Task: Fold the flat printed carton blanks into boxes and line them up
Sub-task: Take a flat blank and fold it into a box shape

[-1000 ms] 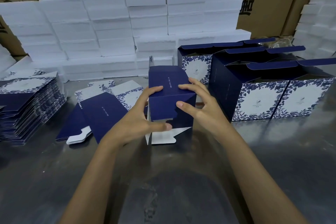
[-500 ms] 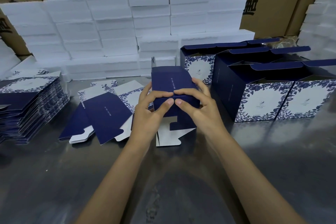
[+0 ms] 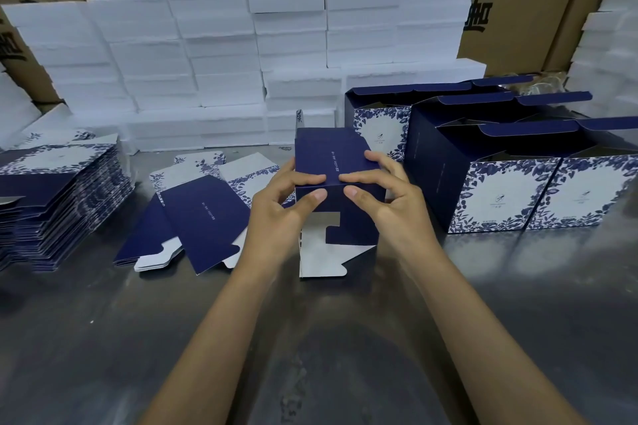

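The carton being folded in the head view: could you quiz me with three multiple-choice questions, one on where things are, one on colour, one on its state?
1. Where does the stack of flat blanks lie?
A. far left of the table
B. on the finished boxes
C. under the hands

2. What colour is the panel both hands hold?
A. red
B. navy
C. green

3. How is the carton?
A. flat
B. crushed
C. half folded, flaps open

A: stack at the left edge. B: left hand and right hand pinch a navy panel. C: white flaps still hang open.

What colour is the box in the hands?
Dark navy blue outside, with white inside its flaps; the box shows best in the head view.
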Demonstrator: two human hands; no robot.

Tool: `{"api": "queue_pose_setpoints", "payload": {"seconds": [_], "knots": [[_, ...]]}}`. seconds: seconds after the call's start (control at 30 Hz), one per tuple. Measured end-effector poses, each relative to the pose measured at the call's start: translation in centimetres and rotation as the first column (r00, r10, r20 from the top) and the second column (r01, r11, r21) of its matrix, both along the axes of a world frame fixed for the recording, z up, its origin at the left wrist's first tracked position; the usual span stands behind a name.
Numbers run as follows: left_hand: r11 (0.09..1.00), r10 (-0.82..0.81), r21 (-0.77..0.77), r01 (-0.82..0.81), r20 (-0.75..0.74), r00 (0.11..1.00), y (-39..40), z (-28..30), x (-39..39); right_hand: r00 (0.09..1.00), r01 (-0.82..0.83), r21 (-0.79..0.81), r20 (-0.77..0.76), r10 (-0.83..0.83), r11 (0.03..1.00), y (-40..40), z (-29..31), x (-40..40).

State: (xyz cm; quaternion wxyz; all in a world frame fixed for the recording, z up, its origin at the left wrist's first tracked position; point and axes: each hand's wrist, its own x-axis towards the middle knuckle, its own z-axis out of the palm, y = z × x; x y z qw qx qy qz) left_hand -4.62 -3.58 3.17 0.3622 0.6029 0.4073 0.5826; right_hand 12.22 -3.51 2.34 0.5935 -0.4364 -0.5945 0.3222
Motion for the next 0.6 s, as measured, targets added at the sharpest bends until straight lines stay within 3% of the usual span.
{"api": "queue_pose_setpoints", "payload": {"seconds": [0.13,0.33,0.5,0.6], "knots": [[0.996,-0.084,-0.01,0.084,-0.023,0.996,0.0,0.4,-0.9,0.999,-0.027,0.007,0.018,0.027,1.0,-0.1,0.0,0.5],[0.999,-0.042,0.032,0.042,-0.009,0.999,-0.1,0.2,-0.5,0.999,-0.046,-0.021,0.013,0.046,0.999,0.1,0.0,1.0],[0.978,0.194,0.073,-0.198,0.047,0.98,0.3,0.4,-1.2,0.96,-0.12,-0.205,-0.275,0.06,0.971,0.6,-0.1,1.8],[0.949,0.289,0.082,-0.304,0.158,0.944,0.2,0.8,-1.4,0.96,-0.08,-0.386,-0.279,-0.033,0.919,0.8,-0.3,1.6]]}}
